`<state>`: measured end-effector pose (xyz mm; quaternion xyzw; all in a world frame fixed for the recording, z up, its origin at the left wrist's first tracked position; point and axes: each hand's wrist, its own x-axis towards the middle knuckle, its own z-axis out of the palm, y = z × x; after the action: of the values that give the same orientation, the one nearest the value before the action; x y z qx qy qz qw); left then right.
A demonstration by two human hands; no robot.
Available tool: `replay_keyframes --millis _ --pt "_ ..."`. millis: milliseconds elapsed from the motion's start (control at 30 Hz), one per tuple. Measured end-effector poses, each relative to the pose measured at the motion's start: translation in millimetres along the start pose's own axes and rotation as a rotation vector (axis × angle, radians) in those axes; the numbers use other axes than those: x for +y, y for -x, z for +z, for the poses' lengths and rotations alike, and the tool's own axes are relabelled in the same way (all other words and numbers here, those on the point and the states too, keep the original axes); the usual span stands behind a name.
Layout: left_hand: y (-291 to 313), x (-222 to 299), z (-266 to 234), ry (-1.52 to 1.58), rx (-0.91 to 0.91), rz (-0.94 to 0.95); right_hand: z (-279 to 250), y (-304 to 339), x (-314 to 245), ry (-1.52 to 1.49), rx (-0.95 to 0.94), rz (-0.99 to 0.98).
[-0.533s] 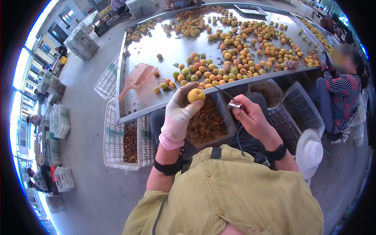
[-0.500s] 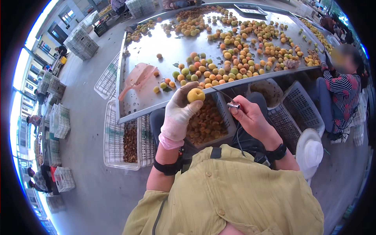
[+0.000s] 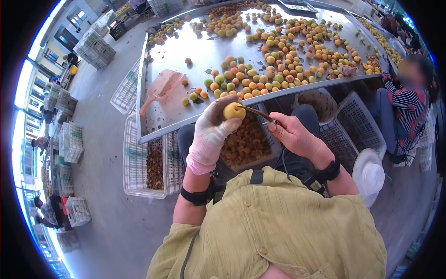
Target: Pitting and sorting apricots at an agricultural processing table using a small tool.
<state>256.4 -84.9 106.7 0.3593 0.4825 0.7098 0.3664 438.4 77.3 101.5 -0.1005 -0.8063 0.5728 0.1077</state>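
Observation:
My left hand [image 3: 209,132], in a whitish glove with a pink cuff and a stained thumb side, is closed round a yellow apricot [image 3: 233,111]. My bare right hand [image 3: 301,136] grips a slim, curved knife-like tool [image 3: 256,111]. The tool's tip meets the right side of the apricot; whether it has gone into the flesh I cannot tell. Both hands are over a crate of orange apricot pieces [image 3: 245,146], just off the near edge of a metal table [image 3: 174,51]. Whole apricots [image 3: 278,69] in yellow, orange and green lie across that table.
A pink scoop [image 3: 162,90] lies at the table's left. Below stands a white crate [image 3: 131,179] with brown pits. Right of my knees are a bucket [image 3: 320,102] and grey crates [image 3: 357,123]. A white hat [image 3: 370,179] is near my right elbow. A co-worker [image 3: 409,109] sits at right.
My right hand has brought the tool up to the apricot, where its tip was a little apart from it before. The left hand and apricot have hardly moved.

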Motion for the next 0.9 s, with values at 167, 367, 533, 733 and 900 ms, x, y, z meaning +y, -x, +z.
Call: replay_keyframes --millis 167,367,533,733,900 --pt "-2 3 -2 -0.004 -0.011 -0.001 2 0 -2 -0.057 0.032 -0.045" --pt "-4 2 -7 -0.027 0.002 0.016 -1 -2 -4 0.141 0.058 -0.023" --pt "-1 -8 3 0.15 0.079 0.034 19 -8 4 0.079 0.102 -0.039" --pt "-8 -5 -3 0.016 0.027 -0.028 13 -11 -5 0.113 0.06 0.001" --pt "-6 -9 6 0.131 0.007 -0.111 25 -12 -13 0.113 0.091 0.036"
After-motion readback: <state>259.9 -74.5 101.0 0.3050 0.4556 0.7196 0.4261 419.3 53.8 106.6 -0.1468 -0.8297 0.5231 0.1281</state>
